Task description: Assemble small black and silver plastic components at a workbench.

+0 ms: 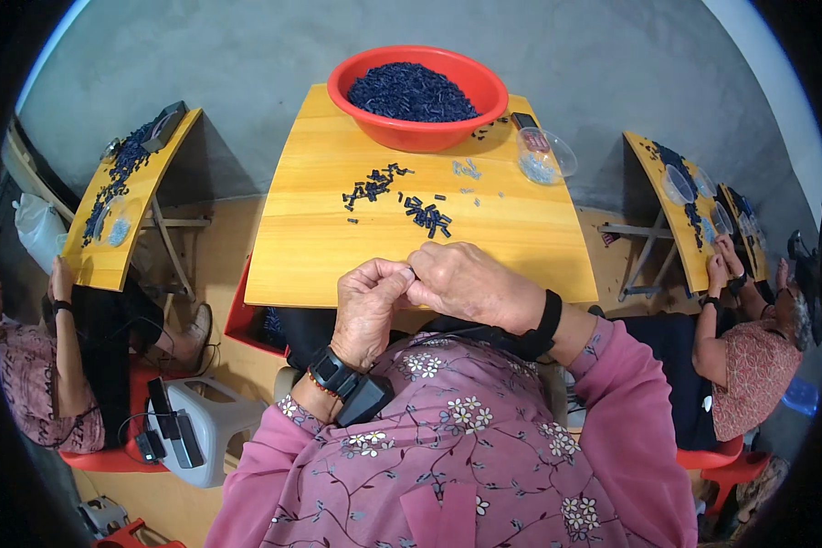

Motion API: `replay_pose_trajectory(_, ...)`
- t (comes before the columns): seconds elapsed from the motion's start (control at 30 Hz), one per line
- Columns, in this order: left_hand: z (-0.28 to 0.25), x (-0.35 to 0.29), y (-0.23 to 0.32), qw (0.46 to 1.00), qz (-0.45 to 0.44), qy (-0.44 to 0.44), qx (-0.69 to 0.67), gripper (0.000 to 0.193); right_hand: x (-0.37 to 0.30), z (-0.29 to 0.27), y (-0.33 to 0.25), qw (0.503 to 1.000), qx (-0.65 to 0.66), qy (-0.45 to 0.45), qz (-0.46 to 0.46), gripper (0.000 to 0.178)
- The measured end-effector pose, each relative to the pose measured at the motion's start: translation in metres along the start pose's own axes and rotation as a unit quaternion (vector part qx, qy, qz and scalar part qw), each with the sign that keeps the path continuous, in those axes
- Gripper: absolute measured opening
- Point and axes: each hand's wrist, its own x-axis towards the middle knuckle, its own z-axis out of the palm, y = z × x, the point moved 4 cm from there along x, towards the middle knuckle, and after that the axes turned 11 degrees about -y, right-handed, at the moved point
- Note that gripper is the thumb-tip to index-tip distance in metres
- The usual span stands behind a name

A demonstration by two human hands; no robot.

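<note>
My left hand [367, 306] and my right hand [475, 285] meet at the near edge of a yellow wooden table [310, 265]. Both are closed, fingertips pinched together. Whatever they hold is small and mostly hidden by the fingers. Just beyond them lies a small pile of short dark-blue tubular pieces [426, 217], with a second, looser pile of dark pieces [370, 189] farther left. Several tiny clear pieces [467, 169] are scattered to the right of the piles. A clear plastic cup [537, 169] with similar tiny pieces lies near the right edge.
A red basin [411, 135] heaped with dark pieces stands at the table's far end. Behind the cup is a small dark box-like object [524, 121]. People sit at similar tables, one left [110, 247] and others right [671, 192]. A grey stool [210, 420] stands left.
</note>
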Motion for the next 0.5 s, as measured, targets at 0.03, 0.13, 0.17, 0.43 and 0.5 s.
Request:
replay_pose_trajectory(0.03, -0.001, 0.0, 0.0, 1.0, -0.001, -0.001, -0.001, 0.005, 0.0, 0.001, 0.0, 1.0, -0.005, -0.003, 0.003, 0.024)
replay_pose_trajectory(0.13, -0.004, 0.001, -0.001, 0.999, -0.02, 0.001, 0.041, 0.006, 0.003, 0.008, 0.001, 1.0, -0.005, 0.005, -0.001, 0.024)
replay_pose_trajectory(0.17, -0.005, 0.001, -0.003, 0.999, -0.015, 0.008, 0.036, 0.006, 0.003, 0.009, 0.001, 1.0, -0.002, 0.018, -0.008, 0.023)
replay_pose_trajectory(0.43, -0.022, 0.009, -0.016, 0.998, 0.005, 0.004, 0.066, 0.007, 0.007, 0.031, 0.005, 0.999, -0.003, 0.031, 0.036, 0.022)
replay_pose_trajectory(0.5, -0.024, 0.01, -0.017, 0.998, 0.0, 0.019, 0.068, 0.006, 0.008, 0.031, 0.008, 0.998, 0.013, 0.039, 0.056, 0.023)
